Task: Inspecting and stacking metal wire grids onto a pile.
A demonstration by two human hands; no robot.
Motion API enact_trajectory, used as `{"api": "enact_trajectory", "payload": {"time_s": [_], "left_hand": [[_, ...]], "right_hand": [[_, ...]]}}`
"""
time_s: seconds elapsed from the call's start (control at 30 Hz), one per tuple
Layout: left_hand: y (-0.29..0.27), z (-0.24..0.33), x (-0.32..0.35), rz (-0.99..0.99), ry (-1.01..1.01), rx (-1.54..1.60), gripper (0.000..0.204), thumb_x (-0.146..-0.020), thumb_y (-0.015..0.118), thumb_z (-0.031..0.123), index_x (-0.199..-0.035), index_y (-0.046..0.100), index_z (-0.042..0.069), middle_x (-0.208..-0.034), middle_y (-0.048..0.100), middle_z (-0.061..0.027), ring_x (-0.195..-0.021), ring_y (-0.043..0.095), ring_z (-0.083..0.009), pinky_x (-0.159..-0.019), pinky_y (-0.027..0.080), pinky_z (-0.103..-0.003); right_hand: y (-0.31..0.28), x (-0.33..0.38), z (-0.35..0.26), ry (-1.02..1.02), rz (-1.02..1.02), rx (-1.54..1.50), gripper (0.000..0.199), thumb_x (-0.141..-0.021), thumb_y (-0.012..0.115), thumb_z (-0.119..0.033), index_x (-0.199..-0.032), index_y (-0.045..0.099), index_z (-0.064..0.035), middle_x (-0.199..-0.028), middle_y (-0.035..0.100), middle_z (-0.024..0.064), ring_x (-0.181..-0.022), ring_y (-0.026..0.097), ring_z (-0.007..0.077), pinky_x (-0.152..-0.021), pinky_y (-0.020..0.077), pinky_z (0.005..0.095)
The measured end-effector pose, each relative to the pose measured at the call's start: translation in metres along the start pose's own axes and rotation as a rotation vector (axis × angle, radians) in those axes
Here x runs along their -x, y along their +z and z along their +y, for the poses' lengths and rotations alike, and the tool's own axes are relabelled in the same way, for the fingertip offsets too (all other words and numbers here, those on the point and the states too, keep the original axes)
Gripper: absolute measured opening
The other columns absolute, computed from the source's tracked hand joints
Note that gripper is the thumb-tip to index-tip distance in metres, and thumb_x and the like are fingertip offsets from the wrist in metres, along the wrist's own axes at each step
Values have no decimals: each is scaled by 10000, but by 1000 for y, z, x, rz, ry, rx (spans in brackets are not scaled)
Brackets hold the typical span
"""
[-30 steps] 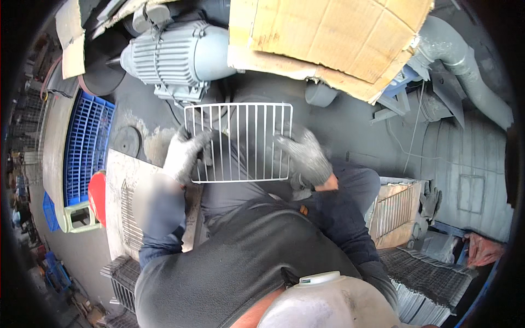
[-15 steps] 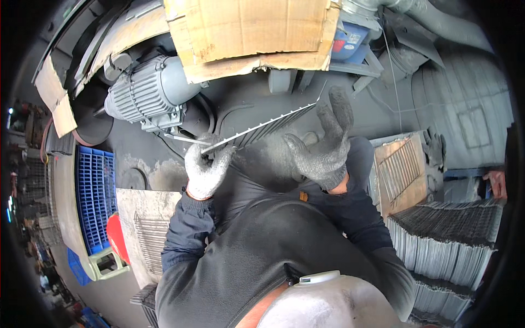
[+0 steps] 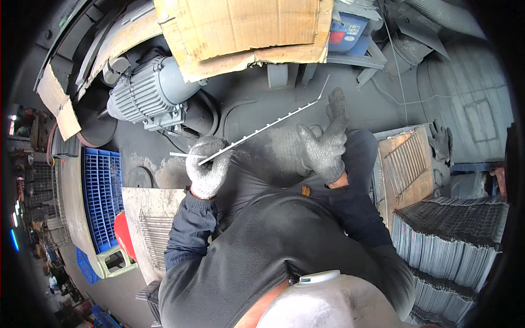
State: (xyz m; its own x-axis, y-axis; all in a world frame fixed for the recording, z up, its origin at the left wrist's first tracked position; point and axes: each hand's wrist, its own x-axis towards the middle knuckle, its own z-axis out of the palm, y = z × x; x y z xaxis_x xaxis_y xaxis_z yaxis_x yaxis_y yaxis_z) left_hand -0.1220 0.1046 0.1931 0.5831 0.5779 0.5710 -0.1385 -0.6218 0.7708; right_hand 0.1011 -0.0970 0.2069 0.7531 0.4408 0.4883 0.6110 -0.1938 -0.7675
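Note:
My left hand [image 3: 206, 169], in a pale grey work glove, is closed round the near left end of a metal wire rack [image 3: 262, 130]. The rack is seen almost edge-on, as a thin bar with a row of small bumps, slanting up to the right; a thin rod sticks out at each end. My right hand [image 3: 327, 150], in a darker, soiled glove, is beside the rack's far right end. Its fingers are apart, one or more stretched away from me, and nothing shows in its grip.
A grey electric motor [image 3: 147, 93] and a cardboard sheet [image 3: 246, 33] lie ahead. Wire racks rest on a board at left [image 3: 153, 235] and a board at right [image 3: 404, 164]. Stacked racks [image 3: 448, 240] stand at lower right. A blue plastic crate [image 3: 103, 191] is at left.
The rack has turned more edge-on, so its wires no longer show below the bar. My right hand's fingers have drawn closer together. The whole view has shifted slightly.

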Motion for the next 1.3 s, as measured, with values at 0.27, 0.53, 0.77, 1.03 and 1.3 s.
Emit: {"api": "enact_trajectory", "payload": {"time_s": [0.27,0.53,0.77,1.03,1.3], "left_hand": [[30,24,-23,105,-579,658,213,-940,748,-94,-1000,601,47,-849,661,-63,-675,650,-159,-622,556,-296],[26,13,-26,133,-934,577,194,-1020,733,69,-1177,639,5,-817,705,-60,-604,666,-151,-539,556,-295],[14,-4,-32,-28,-1090,684,199,-1052,681,120,-1212,629,13,-916,739,-100,-655,721,-201,-542,605,-330],[17,-40,-37,-213,-1191,770,321,-1064,633,134,-1332,612,-42,-975,761,-146,-718,753,-224,-590,636,-312],[81,-90,-73,-228,-1311,1204,230,-1056,600,65,-1251,664,-38,-1052,764,-180,-822,759,-224,-686,634,-340]], "right_hand": [[-4,-9,13,466,-326,-457,615,-983,806,-155,-1496,524,32,-1217,733,174,-1079,728,240,-927,603,372],[-11,-14,17,370,-515,-241,522,-1014,774,-205,-1453,584,4,-1031,738,92,-908,696,131,-796,585,319],[-9,-29,18,548,-600,-336,480,-984,765,-229,-1388,645,1,-1091,750,98,-938,703,162,-827,589,349],[4,-62,62,547,-724,-259,521,-970,710,-225,-1389,633,74,-1233,736,125,-1000,707,173,-897,567,317],[-23,-93,92,402,-652,-147,355,-1000,628,-93,-1317,722,37,-1314,748,166,-1221,695,235,-1024,543,350]]}}
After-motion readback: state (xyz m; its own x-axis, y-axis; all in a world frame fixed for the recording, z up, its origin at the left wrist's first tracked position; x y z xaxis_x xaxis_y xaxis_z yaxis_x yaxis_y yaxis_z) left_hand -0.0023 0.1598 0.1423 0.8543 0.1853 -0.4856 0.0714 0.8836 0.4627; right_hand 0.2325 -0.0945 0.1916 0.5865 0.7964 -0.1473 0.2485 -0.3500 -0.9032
